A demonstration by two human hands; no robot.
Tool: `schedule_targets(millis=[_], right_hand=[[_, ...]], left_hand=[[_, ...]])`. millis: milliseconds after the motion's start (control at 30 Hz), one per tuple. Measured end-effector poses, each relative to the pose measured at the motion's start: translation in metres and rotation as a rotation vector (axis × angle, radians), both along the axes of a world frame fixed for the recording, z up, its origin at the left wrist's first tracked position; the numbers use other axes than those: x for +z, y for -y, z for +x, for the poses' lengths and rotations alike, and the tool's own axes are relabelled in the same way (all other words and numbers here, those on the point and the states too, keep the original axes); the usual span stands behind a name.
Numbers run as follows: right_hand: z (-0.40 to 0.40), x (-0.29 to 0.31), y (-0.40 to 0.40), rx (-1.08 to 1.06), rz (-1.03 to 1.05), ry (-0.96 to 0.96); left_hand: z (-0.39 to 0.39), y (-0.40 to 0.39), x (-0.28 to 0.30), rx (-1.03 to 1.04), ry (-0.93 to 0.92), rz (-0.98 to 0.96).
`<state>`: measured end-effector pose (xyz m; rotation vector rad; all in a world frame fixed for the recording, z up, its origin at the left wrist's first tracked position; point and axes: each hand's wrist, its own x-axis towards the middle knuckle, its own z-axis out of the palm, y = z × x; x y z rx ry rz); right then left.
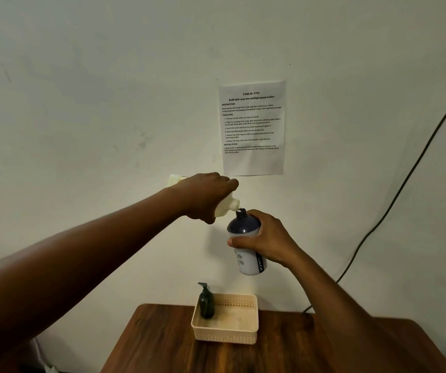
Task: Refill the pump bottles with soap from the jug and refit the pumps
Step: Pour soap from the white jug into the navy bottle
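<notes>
My left hand (205, 195) grips a cream jug (228, 205), tipped so that its spout points down and to the right. The spout touches the open neck of a white bottle with a dark blue shoulder (244, 238). My right hand (267, 240) holds that bottle upright in the air, fingers wrapped round its middle. No pump sits on this bottle. Both are held high above the table, in front of the wall. Most of the jug's body is hidden behind my left hand.
A cream perforated basket (227, 335) stands on the wooden table (162, 345) near the wall. Inside it, at the left, a dark green pump bottle (206, 304) stands with its pump fitted. A printed sheet (253, 127) hangs on the wall; a cable (394, 200) runs down at the right.
</notes>
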<state>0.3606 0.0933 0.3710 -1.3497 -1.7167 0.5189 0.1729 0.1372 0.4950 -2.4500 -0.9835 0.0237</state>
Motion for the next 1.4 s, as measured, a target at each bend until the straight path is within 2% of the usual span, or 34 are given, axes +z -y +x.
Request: schedule_targets(millis=[1400], right_hand=[[0.0004,0.0073,0.0079,-0.02,0.01,0.011]], left_hand=[[0.0047,0.0047,0.0088,-0.01,-0.026,0.042]])
